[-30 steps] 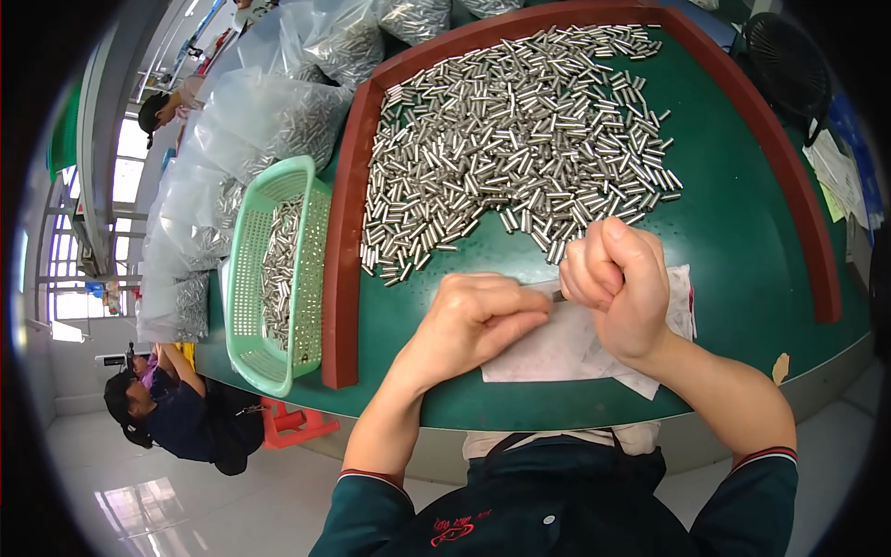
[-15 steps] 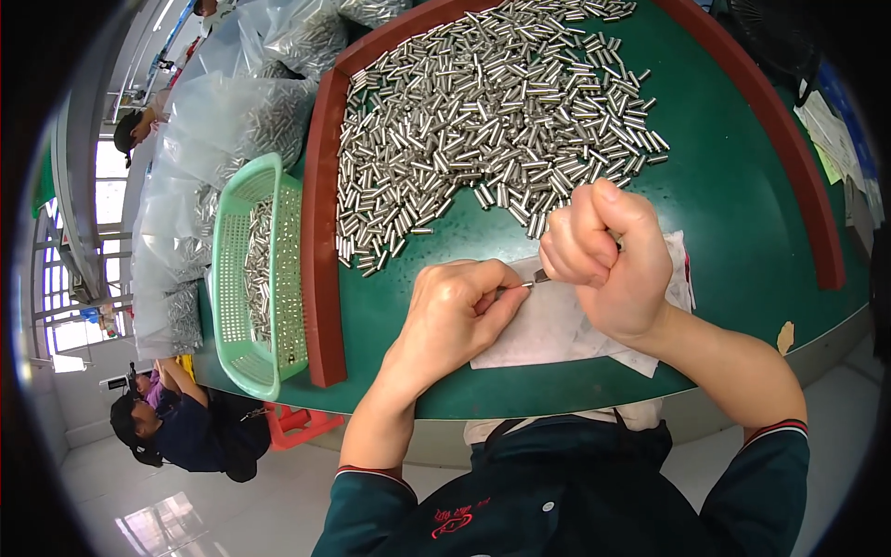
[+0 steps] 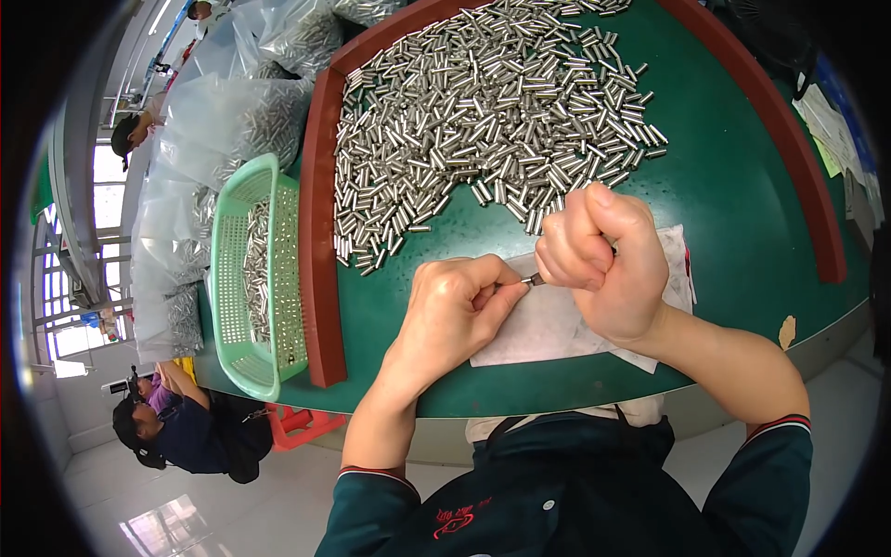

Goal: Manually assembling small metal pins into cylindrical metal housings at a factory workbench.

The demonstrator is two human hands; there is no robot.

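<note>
My left hand [image 3: 444, 311] pinches a small metal pin [image 3: 524, 282] between thumb and forefinger, with most of the pin hidden by the fingers. Closed in a fist, my right hand [image 3: 605, 265] grips a slim tool whose dark metal tip [image 3: 538, 278] meets the end of the pin; its handle is hidden, so I cannot tell its exact kind. Both hands are above a whitish, stained cloth [image 3: 548, 330] on the green tabletop [image 3: 724, 204]. Beyond them spreads a large heap of loose, shiny cylindrical metal pins [image 3: 492, 111].
Reddish-brown rails [image 3: 322, 241] border the work area. Outside the left rail stands a light green plastic basket [image 3: 232, 357] with metal pins inside. Clear bags [image 3: 227, 116] of metal pieces are behind it. A person [image 3: 190, 432] sits at the lower left near a red stool [image 3: 302, 427].
Almost nothing differs. Both hands keep their grip, and the tool tip stays against the pin; the whole view has shifted slightly.
</note>
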